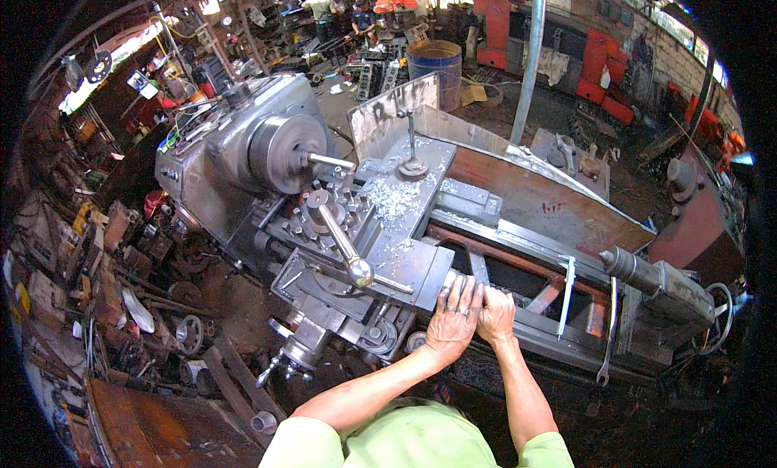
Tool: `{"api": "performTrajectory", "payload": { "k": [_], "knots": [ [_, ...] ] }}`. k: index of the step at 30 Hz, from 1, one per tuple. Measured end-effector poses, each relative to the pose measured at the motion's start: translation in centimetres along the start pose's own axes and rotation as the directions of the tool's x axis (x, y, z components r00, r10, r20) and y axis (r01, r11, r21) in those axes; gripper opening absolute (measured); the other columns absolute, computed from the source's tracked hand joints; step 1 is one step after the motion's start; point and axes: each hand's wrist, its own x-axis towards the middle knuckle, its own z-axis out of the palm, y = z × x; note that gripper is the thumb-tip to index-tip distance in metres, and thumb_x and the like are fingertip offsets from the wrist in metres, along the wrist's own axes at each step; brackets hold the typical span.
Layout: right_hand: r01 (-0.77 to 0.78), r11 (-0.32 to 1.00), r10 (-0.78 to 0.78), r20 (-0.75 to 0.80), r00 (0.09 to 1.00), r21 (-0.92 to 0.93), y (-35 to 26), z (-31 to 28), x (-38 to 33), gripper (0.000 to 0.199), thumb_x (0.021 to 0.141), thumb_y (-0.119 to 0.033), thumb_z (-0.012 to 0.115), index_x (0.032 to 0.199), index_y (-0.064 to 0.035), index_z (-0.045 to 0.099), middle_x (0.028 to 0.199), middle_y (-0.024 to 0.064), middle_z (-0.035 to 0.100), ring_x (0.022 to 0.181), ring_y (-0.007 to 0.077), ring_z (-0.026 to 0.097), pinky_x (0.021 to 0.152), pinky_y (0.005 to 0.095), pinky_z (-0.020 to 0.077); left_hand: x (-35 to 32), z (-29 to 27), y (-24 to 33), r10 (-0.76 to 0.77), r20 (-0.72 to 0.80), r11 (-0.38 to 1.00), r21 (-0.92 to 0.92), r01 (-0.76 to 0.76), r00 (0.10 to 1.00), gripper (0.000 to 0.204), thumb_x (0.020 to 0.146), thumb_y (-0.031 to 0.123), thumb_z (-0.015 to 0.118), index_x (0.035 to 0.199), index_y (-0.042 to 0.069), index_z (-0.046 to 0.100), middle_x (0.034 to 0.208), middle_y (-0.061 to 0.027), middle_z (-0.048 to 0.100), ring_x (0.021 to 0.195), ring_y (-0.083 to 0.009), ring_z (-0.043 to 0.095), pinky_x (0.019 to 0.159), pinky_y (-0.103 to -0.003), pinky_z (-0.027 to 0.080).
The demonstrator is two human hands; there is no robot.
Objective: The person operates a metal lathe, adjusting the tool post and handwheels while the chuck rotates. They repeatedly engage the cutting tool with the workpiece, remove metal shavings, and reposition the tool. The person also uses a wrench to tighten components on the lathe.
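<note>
The person leans over a metal lathe [518, 249] with both bare hands together at the near edge of its bed, just right of the carriage. The left hand [455, 318] lies flat, its fingers [463, 288] spread wide and pressed on the edge of the carriage plate [413, 262]; it holds nothing. The right hand [495, 314] sits touching it on the right side, fingers curled down over the bed rail; I cannot tell whether something small is under them.

Judging from the silver chips [392, 199] scattered on the carriage, some cutting is already done. A short round bar [330, 160] is in the chuck [279, 151] and looks bright, but the cutting tool on the tool post [324, 213] stands apart from it, so the work seems paused, with more turning perhaps left.

The lathe is grey, oily and worn, with a long ball-ended lever [344, 245] across the tool post. Further right, a wrench [609, 330] hangs over the bed near the tailstock [655, 278]. Far behind, a blue drum [434, 62] stands on the floor.
</note>
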Motion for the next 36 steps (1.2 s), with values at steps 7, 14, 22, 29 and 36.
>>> {"api": "performTrajectory", "payload": {
  "k": [7, 14, 22, 29, 36],
  "knots": [
    [-0.175, 0.981, 0.166, 0.103, 0.981, 0.084, -0.8, -0.7, 0.3, 0.026, 0.092, -0.030, 0.057, 0.081, -0.0062, 0.060, 0.075, 0.0203, 0.065, 0.072, 0.0439, 0.063, 0.064, 0.0523, 0.0457, 0.8, 1.1, -0.3, -0.004, -0.007, 0.998, 0.055, 0.005, 1.000, 0.061, 0.090, 0.016, 0.050, 0.148, -0.001, 0.038, 0.152, -0.0188, 0.041, 0.142, -0.0349, 0.036, 0.113, -0.051, 0.028],
    [-0.307, 0.942, 0.276, 0.211, 0.938, 0.132, -1.3, -1.4, 0.7, 0.033, 0.096, -0.036, 0.054, 0.088, -0.0050, 0.063, 0.082, 0.0241, 0.067, 0.078, 0.0472, 0.064, 0.068, 0.0548, 0.0490, 1.3, 1.7, -0.6, 0.005, -0.022, 0.998, 0.056, -0.004, 1.000, 0.060, 0.092, 0.018, 0.050, 0.149, 0.000, 0.037, 0.148, -0.0184, 0.044, 0.141, -0.0346, 0.037, 0.114, -0.050, 0.028],
    [-0.428, 0.899, 0.375, 0.338, 0.863, 0.096, -1.2, -2.0, 1.1, 0.044, 0.096, -0.047, 0.052, 0.100, -0.0069, 0.070, 0.087, 0.0273, 0.067, 0.086, 0.0481, 0.065, 0.073, 0.0537, 0.0510, 2.0, 1.7, -0.7, 0.007, -0.073, 0.999, 0.044, -0.003, 0.997, 0.060, 0.089, 0.017, 0.053, 0.146, 0.001, 0.041, 0.143, -0.0168, 0.048, 0.136, -0.0329, 0.042, 0.111, -0.050, 0.032],
    [-0.470, 0.877, 0.390, 0.428, 0.816, 0.098, -0.6, -2.0, 1.3, 0.047, 0.096, -0.045, 0.051, 0.110, -0.0061, 0.072, 0.094, 0.0295, 0.067, 0.093, 0.0467, 0.066, 0.080, 0.0508, 0.0526, 2.8, 1.2, -0.8, 0.023, -0.041, 0.997, 0.081, -0.019, 0.999, 0.059, 0.089, 0.018, 0.053, 0.144, 0.000, 0.042, 0.136, -0.0169, 0.054, 0.130, -0.0327, 0.048, 0.108, -0.051, 0.035],
    [-0.540, 0.823, 0.401, 0.489, 0.774, 0.179, -0.7, -2.5, 1.7, 0.055, 0.099, -0.051, 0.048, 0.106, -0.0023, 0.072, 0.090, 0.0295, 0.068, 0.094, 0.0467, 0.067, 0.080, 0.0485, 0.0524, 4.1, 0.4, -1.4, 0.077, 0.000, 0.995, 0.058, -0.077, 0.997, 0.055, 0.088, 0.017, 0.055, 0.138, -0.005, 0.046, 0.121, -0.0195, 0.060, 0.116, -0.0340, 0.056, 0.103, -0.050, 0.041]
  ]
}}
